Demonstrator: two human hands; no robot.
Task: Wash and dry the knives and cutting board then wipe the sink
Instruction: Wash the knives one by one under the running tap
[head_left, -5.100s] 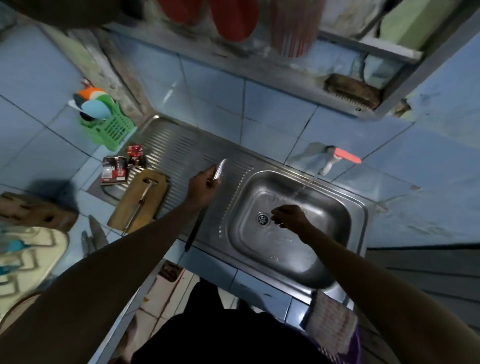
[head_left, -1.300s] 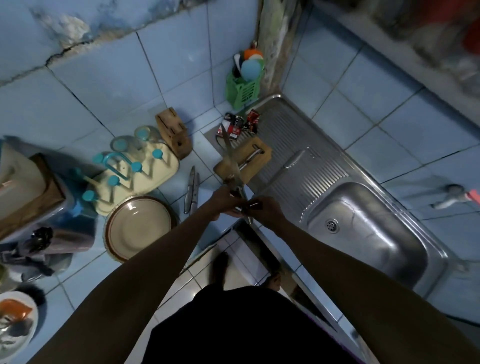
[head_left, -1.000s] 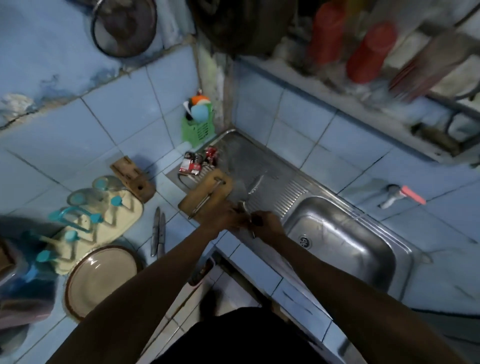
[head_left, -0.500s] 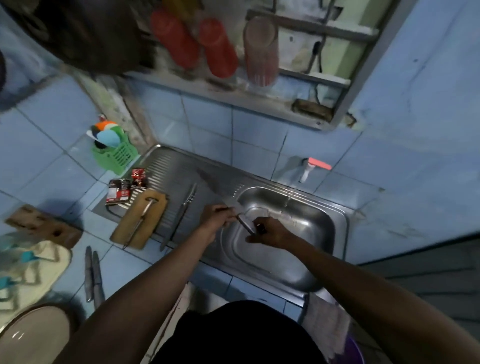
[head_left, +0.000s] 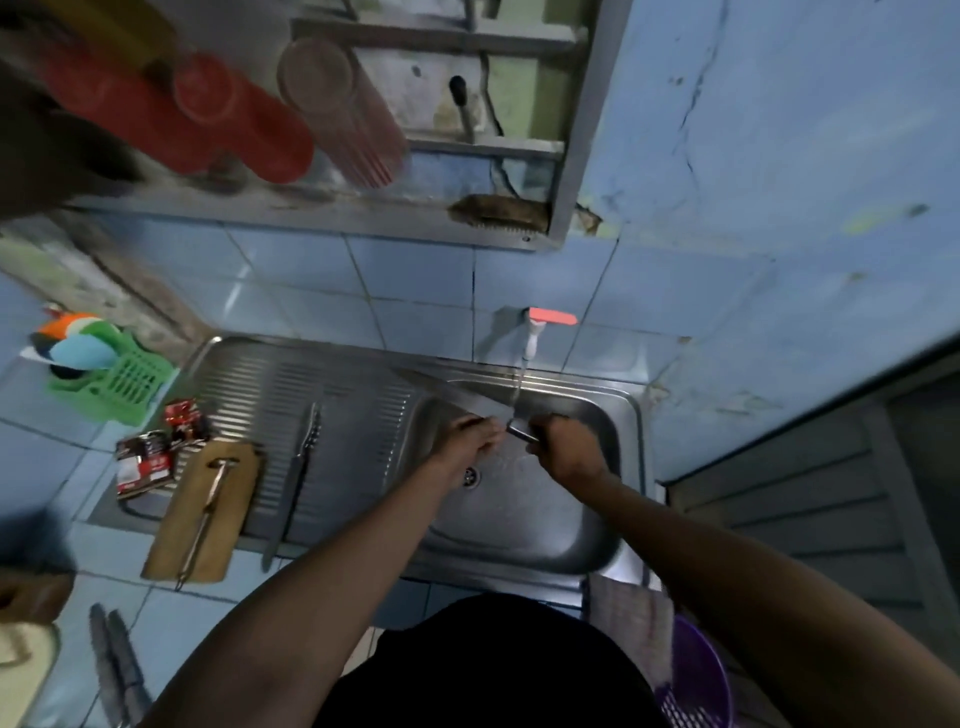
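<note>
Right hand (head_left: 563, 444) grips knife (head_left: 457, 397) handle over sink (head_left: 545, 525), under tap (head_left: 535, 332) stream. Left hand (head_left: 470, 434) pinches the blade near the handle. Left of the hands: second knife (head_left: 296, 483) on drainboard, cutting board (head_left: 205, 514) with a utensil on it.

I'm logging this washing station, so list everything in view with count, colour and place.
large knife: 1, steel, under tap stream
tap: 1, white, red handle, running
sink: 1, steel
long knife: 1, steel, drainboard
cutting board: 1, wooden, drainboard's left
utensil: 1, metal, on board
knives: 2, counter, lower left
basket: 1, green, left corner
packets: several, red
cups: red, shelf
left hand: on blade
right hand: grips handle
</note>
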